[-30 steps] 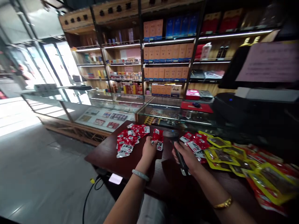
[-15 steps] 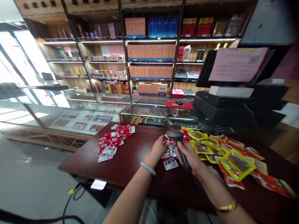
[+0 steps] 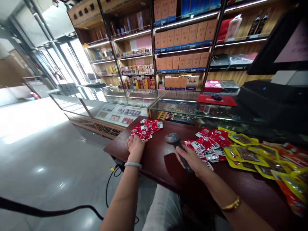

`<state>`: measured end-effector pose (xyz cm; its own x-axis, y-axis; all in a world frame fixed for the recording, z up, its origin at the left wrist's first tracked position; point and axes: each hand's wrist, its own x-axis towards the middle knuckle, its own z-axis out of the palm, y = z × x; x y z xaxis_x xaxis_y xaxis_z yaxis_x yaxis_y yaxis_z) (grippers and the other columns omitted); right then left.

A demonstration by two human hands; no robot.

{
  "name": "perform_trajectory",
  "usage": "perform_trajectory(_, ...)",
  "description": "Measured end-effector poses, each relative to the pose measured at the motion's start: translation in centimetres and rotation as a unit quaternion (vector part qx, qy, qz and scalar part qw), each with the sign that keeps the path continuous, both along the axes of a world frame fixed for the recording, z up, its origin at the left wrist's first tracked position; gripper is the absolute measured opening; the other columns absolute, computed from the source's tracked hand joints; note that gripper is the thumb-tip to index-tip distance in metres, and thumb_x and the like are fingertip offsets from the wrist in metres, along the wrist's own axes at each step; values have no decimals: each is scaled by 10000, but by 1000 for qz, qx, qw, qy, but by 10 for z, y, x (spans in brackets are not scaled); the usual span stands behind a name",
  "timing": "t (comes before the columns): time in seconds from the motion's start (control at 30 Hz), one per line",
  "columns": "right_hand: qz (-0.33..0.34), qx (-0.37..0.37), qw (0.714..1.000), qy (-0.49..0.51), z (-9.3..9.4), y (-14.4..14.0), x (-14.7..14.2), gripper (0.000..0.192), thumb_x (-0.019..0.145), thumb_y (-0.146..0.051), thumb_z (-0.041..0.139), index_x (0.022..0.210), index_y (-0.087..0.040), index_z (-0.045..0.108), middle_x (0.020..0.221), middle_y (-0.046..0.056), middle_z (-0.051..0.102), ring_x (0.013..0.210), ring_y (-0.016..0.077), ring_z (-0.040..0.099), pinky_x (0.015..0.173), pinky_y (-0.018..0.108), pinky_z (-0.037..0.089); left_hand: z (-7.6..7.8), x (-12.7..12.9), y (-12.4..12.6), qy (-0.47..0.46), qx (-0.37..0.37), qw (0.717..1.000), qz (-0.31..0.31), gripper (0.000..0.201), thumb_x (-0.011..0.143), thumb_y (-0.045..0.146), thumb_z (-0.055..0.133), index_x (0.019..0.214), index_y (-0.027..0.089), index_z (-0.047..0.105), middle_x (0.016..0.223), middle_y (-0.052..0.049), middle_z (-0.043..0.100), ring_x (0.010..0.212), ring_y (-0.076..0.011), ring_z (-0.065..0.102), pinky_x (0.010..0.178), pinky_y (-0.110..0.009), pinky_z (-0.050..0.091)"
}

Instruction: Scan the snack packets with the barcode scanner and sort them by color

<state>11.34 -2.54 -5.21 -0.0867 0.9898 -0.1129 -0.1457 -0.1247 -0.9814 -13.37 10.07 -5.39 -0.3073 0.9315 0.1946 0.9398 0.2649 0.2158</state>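
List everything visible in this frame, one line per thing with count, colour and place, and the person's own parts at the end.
Small red foil snack packets, left pile: many, red and white, far left part of the table.
Red foil snack packets, middle pile: many, red and white, right of the scanner.
Yellow-edged snack pouches: several, yellow, right part of the table.
Handheld barcode scanner: one, dark grey, above the table centre.
Dark wooden table: one, reddish brown, foreground.
Glass display counter: one run, clear, behind the table.
Black till machine: one, black, right on the counter.
Left hand: resting on the left pile's near edge, pale bangle on the wrist.
Right hand: wrapped round the scanner handle, gold bracelet on the wrist.
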Motion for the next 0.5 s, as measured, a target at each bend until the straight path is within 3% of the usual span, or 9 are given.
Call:
perform_trajectory(0.13, 9, -1, 1000, 3, -3, 3, -7, 447, 828, -635, 652, 852, -216, 499, 559, -91, 505, 395, 57, 410, 371, 170, 326, 0, 1, 1, 6, 16, 1000, -21, 543, 804, 538, 657, 1144, 125, 567, 1281, -232, 583, 1241, -381, 495, 978, -463, 394)
perform_trajectory(0.2, 4, -2, 1000, 7, -1, 2, -5, 453, 816, -639, 662, 854, -216, 501, 553, -91, 507, 395, 60, 415, 370, 169, 327, 0, 10, 0, -36, 8, 998, -54, 460, 859, 488, 612, 1161, 149, 535, 1194, -204, 641, 1176, -345, 570, 925, -415, 424)
perform_trajectory(0.33, -16, 13, 1000, 24, 6, -1, 5, 451, 804, -634, 680, 870, -221, 511, 551, -93, 512, 398, 66, 429, 376, 173, 335, -4, 45, -6, -173, -31, 974, -145, 397, 907, 454, 571, 1201, 201, 487, 1060, -130, 707, 1011, -283, 672, 777, -329, 450)
perform_trajectory(0.5, -53, 41, 997, 31, 13, -8, 26, 466, 801, -648, 674, 808, -228, 473, 553, -85, 524, 391, 72, 426, 366, 189, 340, -14, 101, -16, -263, -32, 939, -218, 370, 876, 445, 623, 1135, 210, 504, 1013, -99, 719, 940, -249, 687, 717, -289, 439)
